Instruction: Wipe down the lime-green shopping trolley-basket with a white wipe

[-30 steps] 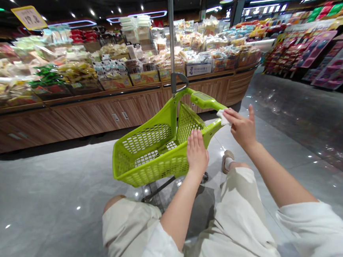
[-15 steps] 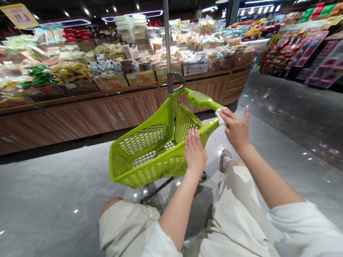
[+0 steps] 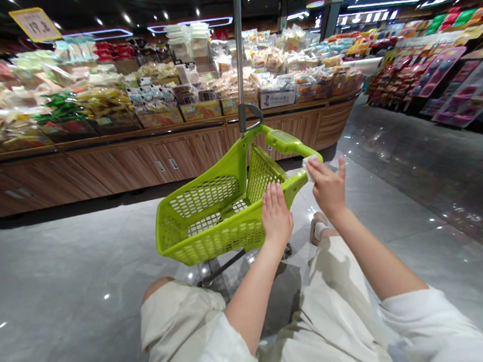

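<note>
Though still on handle [image 3: 289, 142], cloth [image 3: 308, 168] nearer basket [image 3: 228, 228].

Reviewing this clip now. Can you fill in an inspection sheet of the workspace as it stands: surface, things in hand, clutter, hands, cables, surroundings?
Surface: grey, glossy floor reflecting the lights.
Job's things: green shopping cart; white cloth against its frame, near the handle.
Clutter: packaged goods heaped on the wooden counter.
Hands: left hand on the cart's near side, fingers straight; right hand holding the cloth, little finger raised.
Cables: nothing seen.
Surroundings: shop interior; grey pole at the cart's far side, price sign upper left, stocked shelves at right.
</note>
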The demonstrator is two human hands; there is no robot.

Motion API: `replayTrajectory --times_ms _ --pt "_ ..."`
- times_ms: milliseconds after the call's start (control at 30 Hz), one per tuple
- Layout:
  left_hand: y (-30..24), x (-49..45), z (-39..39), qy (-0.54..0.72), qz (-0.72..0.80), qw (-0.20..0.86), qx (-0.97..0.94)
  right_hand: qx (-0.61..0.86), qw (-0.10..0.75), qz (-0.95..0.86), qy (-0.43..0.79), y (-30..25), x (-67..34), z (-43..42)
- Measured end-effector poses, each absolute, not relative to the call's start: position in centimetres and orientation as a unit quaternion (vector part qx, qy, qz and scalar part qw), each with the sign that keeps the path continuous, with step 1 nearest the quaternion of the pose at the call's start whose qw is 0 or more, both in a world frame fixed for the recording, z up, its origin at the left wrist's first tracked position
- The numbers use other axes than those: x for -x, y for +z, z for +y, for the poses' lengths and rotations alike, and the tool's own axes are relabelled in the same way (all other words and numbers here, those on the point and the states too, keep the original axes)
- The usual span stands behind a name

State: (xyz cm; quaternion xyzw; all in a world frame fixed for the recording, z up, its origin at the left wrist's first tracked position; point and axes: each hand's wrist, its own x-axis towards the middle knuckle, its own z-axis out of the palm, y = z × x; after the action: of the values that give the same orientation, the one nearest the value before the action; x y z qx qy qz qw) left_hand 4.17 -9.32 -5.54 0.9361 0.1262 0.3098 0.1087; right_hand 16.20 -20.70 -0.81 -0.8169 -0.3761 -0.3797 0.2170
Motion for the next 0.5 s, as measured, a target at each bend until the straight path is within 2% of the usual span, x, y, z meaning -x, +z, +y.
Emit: replayTrajectory --times_ms 167,367,500 --pt "-5.5 -3.9 -9.0 0.300 0.119 0.104 -0.941 0.770 0.172 -0.514 -0.338 -2.2 -13.1 -19.1" --pt "-5.6 -3.9 -9.0 0.310 0.118 0.105 -0.937 0.816 0.222 -0.377 -0.377 -0.3 -17.4 -22.0" --pt "-5.6 -4.1 -9.1 0.306 0.123 0.111 -0.938 0.799 0.210 -0.436 -0.358 -1.8 -14.2 -19.2"
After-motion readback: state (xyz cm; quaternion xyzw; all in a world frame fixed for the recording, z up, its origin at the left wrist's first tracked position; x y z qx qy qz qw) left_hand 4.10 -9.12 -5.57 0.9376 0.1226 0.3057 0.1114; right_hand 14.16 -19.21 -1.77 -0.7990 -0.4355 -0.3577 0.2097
